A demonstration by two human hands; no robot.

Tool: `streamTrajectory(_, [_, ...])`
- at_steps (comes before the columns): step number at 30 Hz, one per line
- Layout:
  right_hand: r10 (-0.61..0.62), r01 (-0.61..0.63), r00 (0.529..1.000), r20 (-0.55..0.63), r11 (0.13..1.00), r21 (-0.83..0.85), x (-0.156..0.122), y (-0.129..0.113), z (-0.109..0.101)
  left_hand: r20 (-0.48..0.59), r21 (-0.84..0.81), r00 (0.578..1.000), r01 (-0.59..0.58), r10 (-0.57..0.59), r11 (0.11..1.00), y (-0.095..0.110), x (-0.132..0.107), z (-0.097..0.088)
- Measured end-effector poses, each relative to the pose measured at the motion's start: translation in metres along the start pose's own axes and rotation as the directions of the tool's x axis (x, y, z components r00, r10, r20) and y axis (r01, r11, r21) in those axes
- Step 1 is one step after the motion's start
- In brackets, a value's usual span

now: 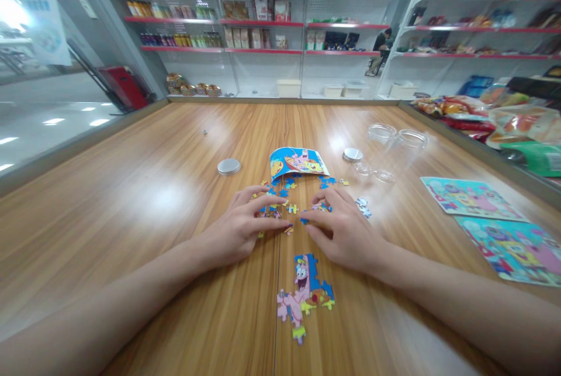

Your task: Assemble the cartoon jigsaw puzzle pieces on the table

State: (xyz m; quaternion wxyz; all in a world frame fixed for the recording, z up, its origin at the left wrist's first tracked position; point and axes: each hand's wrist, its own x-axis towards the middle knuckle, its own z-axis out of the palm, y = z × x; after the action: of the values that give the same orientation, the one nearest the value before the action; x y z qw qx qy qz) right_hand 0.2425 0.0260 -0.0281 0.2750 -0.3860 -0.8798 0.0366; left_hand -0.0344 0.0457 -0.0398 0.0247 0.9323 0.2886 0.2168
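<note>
Long light-brown wooden table (153, 200), glossy, with a seam down the middle.

Left hand (239, 227): palm down, fingers spread and unclenched, gripping nothing. Fingertips resting on a scatter of small loose cardboard puzzle pieces (280, 203), mostly blue and yellow.

Right hand (344, 230): also palm down and flat, not closed on anything. Index fingertip touching a blue piece at the near edge of the scatter, just across from the left fingertips.

Loose pieces: mid-table, between and under both sets of fingers, with a few strays just right of the right hand.

Nearer than both hands and apart from them: joined-up patch of puzzle showing a pink cartoon starfish (304, 294), flat on the table across the seam.

Just beyond the scatter: curled blue printed picture sheet (298, 162), near edge lifted.

Left of the sheet, well apart: round silver metal lid (228, 166).

Right of the sheet: second round silver lid (352, 155), just beside two clear plastic jars (397, 145), uncapped. Hard to tell whether upright or tipped.

Far right, near edge: two flat cartoon-printed puzzle boards (471, 197), side by side.

Behind them: heap of bright snack packets (504, 118).

Back wall: white shelves with red edges (263, 22), stocked with goods. Person in a dark top (380, 42) beside them, far off.
</note>
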Motion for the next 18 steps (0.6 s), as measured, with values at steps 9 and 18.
streamTrajectory(9, [-0.02,0.021,0.998,0.062,1.0,-0.021,0.0,-0.005,-0.003,-0.112,0.026,0.992,0.064,-0.06,0.998,-0.01,-0.003,0.009])
streamTrajectory(18, [-0.122,0.119,0.991,0.051,0.991,0.063,-0.001,-0.006,-0.002,-0.11,0.043,0.994,0.028,-0.024,0.999,-0.007,-0.001,0.003])
